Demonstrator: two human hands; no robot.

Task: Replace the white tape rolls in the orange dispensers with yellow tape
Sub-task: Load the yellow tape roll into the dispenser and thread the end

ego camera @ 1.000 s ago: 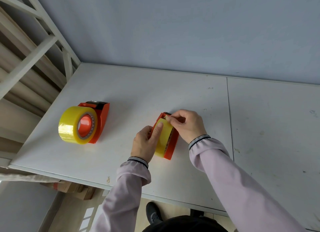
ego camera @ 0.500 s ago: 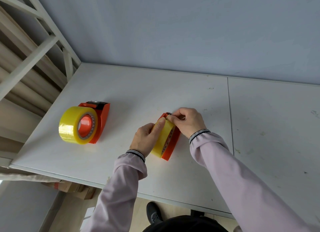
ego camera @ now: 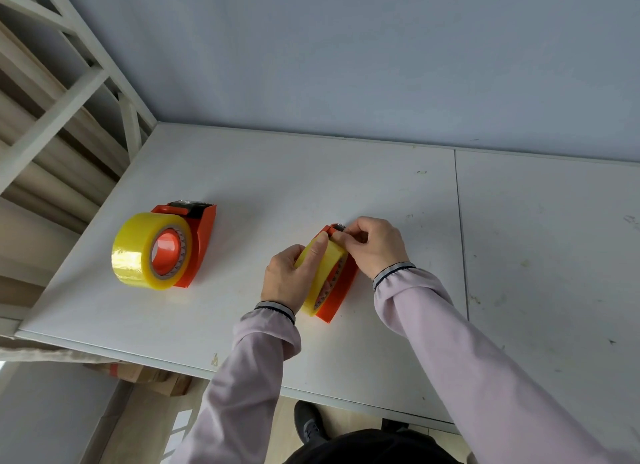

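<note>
- A matte white table (ego camera: 311, 186) with scuffs and a thin seam down its right side carries two glossy orange plastic dispensers.
- The left dispenser (ego camera: 201, 242) stands alone, well apart from the hands, with a fat, translucent yellow roll (ego camera: 145, 252) on its round orange hub.
- The near dispenser (ego camera: 341, 290) stands on edge between the hands, a narrower yellow tape roll (ego camera: 323, 273) seated in it.
- The left hand (ego camera: 287, 276) wraps the roll's outer curve, thumb lying across the shiny band.
- The right hand (ego camera: 374, 245) is curled, fingertips pinching at the dispenser's toothed cutter end; whether tape is between them I cannot tell.
- Both wrists wear soft pale-pink sleeves with dark-striped cuffs.
</note>
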